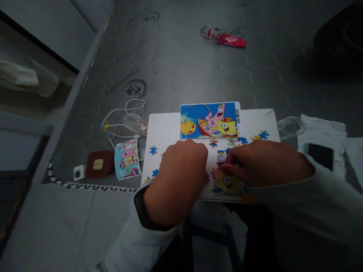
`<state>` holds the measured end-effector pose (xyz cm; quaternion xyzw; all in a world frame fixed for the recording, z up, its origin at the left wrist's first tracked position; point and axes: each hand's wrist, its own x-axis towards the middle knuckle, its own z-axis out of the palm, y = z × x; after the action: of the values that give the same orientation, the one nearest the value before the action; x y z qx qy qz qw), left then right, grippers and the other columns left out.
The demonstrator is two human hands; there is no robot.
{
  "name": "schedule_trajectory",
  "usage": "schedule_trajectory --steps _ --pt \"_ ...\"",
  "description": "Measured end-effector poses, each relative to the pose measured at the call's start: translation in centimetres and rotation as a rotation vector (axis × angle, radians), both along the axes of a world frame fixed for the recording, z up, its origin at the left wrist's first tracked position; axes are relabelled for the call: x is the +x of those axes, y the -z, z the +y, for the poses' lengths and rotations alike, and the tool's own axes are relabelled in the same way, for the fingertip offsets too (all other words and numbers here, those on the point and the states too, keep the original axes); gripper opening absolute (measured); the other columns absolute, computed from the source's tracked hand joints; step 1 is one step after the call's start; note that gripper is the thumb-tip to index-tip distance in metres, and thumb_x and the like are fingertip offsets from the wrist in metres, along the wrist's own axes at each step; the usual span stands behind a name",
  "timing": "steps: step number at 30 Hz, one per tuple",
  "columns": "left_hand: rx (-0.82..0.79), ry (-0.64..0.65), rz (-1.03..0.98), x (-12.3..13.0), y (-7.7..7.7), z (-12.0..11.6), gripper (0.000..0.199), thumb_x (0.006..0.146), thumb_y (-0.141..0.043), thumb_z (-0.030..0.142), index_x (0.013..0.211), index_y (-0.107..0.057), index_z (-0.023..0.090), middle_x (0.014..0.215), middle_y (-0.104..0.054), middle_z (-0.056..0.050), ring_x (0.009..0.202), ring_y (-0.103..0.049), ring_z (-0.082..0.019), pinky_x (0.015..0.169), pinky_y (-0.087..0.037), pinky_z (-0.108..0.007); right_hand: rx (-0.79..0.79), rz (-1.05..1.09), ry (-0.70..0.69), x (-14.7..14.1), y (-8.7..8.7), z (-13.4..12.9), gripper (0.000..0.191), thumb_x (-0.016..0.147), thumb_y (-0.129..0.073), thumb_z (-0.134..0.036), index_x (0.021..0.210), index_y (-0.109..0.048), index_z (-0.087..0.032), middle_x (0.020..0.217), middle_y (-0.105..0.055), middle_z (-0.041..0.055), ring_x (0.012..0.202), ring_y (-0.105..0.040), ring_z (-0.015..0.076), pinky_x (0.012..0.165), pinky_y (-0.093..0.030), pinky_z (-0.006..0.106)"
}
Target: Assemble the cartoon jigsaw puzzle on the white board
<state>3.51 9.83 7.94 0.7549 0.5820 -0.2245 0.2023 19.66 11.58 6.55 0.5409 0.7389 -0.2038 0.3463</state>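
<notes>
My right hand (255,162) pinches with thumb and fingertips at a jigsaw puzzle piece (227,153), over the top edge of a partly joined puzzle (227,184) with a yellow cartoon face. My left hand (183,170) is curled beside it, back of the hand up. Its fingers are mostly hidden below, and what they hold, if anything, does not show. A picture card (208,121) of cartoon figures in a boat lies just beyond both hands. Loose pieces are scattered around, among them a blue piece (153,150) at the left and another blue piece (264,134) at the right.
Everything lies on a small white table (164,124). To its left are a cartoon sheet (127,158), a white cable (113,110) and a brown box (99,164). A clear cup (292,125) and a dark phone (320,155) are at the right. A red wrapper (231,39) lies on the floor.
</notes>
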Motion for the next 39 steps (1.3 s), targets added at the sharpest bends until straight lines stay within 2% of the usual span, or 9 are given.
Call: schedule_trajectory --steps 4,11,17,21,27,30,34,39 --pt "-0.004 0.037 -0.008 -0.4 0.1 0.1 0.022 0.097 -0.079 0.031 0.115 -0.088 0.020 0.103 -0.085 -0.016 0.102 -0.082 -0.033 0.090 -0.063 -0.040 0.020 -0.017 0.017 0.0 0.1 0.0 0.044 0.107 -0.056 -0.055 0.104 -0.085 -0.022 0.100 -0.082 0.0192 0.091 -0.078 0.0354 0.072 -0.048 0.043" --pt "-0.032 0.074 -0.018 -0.7 0.0 -0.1 0.020 0.098 -0.078 0.029 0.113 -0.087 0.019 0.103 -0.085 -0.017 0.102 -0.082 -0.033 0.090 -0.063 -0.040 0.020 0.018 0.006 -0.2 0.0 -0.1 0.049 0.109 -0.049 -0.053 0.106 -0.086 -0.020 0.098 -0.081 0.0215 0.091 -0.078 0.0360 0.072 -0.048 0.044" --pt "-0.047 0.096 -0.031 -0.8 0.2 0.0 0.022 0.102 -0.073 0.029 0.115 -0.087 0.018 0.102 -0.084 -0.017 0.102 -0.083 -0.032 0.090 -0.064 -0.040 -0.012 -0.017 0.020 -0.3 0.2 0.0 0.046 0.109 -0.054 -0.057 0.103 -0.084 -0.023 0.098 -0.081 0.0186 0.090 -0.077 0.0346 0.075 -0.049 0.044" --pt "-0.058 0.121 -0.025 -1.0 0.4 0.0 0.023 0.104 -0.070 0.030 0.114 -0.086 0.017 0.101 -0.084 -0.017 0.101 -0.083 -0.033 0.089 -0.065 -0.041 -0.063 -0.021 0.015 -0.6 0.2 0.0 0.046 0.109 -0.054 -0.055 0.107 -0.085 -0.022 0.103 -0.082 0.0203 0.096 -0.079 0.0381 0.078 -0.053 0.047" --pt "-0.047 0.152 -0.043 -1.2 0.4 -0.2 0.023 0.104 -0.070 0.031 0.114 -0.086 0.018 0.098 -0.083 -0.017 0.098 -0.083 -0.034 0.085 -0.064 -0.041 -0.048 -0.040 0.039 -1.4 -0.2 -0.6 0.043 0.108 -0.059 -0.054 0.112 -0.088 -0.021 0.106 -0.084 0.0212 0.101 -0.081 0.0425 0.080 -0.055 0.050" --pt "-0.044 0.157 -0.048 -1.2 0.5 -0.2 0.023 0.104 -0.070 0.029 0.114 -0.087 0.018 0.098 -0.083 -0.016 0.097 -0.083 -0.033 0.086 -0.064 -0.041 -0.039 -0.032 0.024 -1.2 0.2 -0.9 0.046 0.106 -0.060 -0.057 0.113 -0.088 -0.021 0.104 -0.084 0.0214 0.097 -0.081 0.0414 0.078 -0.055 0.049" --pt "-0.044 0.170 -0.051 -1.2 0.6 -0.1 0.022 0.103 -0.069 0.026 0.114 -0.087 0.017 0.097 -0.083 -0.016 0.096 -0.083 -0.032 0.087 -0.063 -0.041 -0.011 0.048 0.003 -0.5 1.2 -1.3 0.045 0.102 -0.062 -0.062 0.102 -0.090 -0.027 0.099 -0.084 0.0181 0.091 -0.080 0.0369 0.078 -0.055 0.048" --pt "-0.048 0.185 -0.056 -1.4 0.8 0.0 0.022 0.103 -0.068 0.025 0.112 -0.087 0.017 0.096 -0.083 -0.015 0.096 -0.083 -0.032 0.087 -0.063 -0.041 -0.053 0.071 -0.047 -0.3 2.0 -1.9 0.038 0.102 -0.062 -0.055 0.098 -0.091 -0.030 0.093 -0.083 0.0157 0.090 -0.080 0.0340 0.076 -0.054 0.044"
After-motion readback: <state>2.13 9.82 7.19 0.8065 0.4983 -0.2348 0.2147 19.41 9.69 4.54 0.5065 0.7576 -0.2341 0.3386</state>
